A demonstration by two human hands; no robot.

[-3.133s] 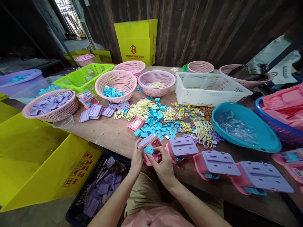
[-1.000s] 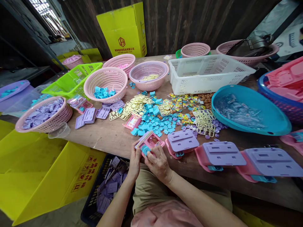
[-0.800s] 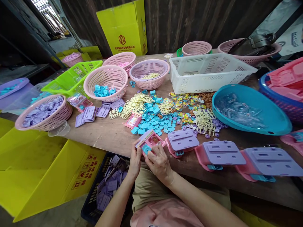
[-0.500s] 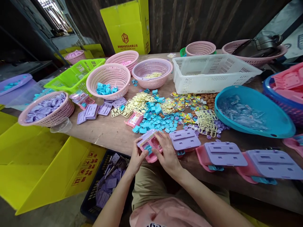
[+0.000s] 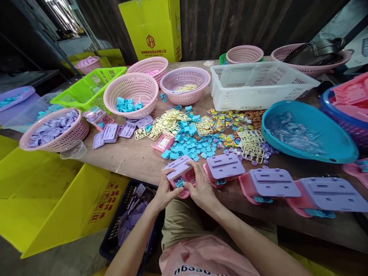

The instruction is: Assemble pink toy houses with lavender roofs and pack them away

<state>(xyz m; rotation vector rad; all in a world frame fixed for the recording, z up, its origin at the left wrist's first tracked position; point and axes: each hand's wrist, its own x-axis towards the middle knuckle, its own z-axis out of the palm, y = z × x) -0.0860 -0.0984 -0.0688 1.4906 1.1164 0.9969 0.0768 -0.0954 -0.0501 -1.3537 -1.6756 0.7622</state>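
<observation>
Between both hands, at the table's front edge, is a small pink toy house (image 5: 188,177) with a purple lid on top and a light-blue piece in its front. My left hand (image 5: 166,193) grips its left side, fingers closed around it. On the other side my right hand (image 5: 202,188) clasps it, fingertips near the lid's edge. Just right of that hand stands a similar pink toy house with a purple lid (image 5: 225,166). Two more like it, with purple lids (image 5: 274,183), stand further right in a row. Small light-blue plastic pieces (image 5: 192,143) lie just beyond the hands.
Pink baskets (image 5: 130,86), a green crate (image 5: 86,94) and a white crate (image 5: 253,94) stand along the back. A blue basin (image 5: 339,142) of clear pieces is at right. Purple lids (image 5: 110,132) lie left on the table. Below are a dark crate (image 5: 107,245) and a yellow carton (image 5: 54,214).
The toy house in my hands has tipped so more of its purple lid's top faces me. Both hands remain around it. The camera view has shifted slightly.
</observation>
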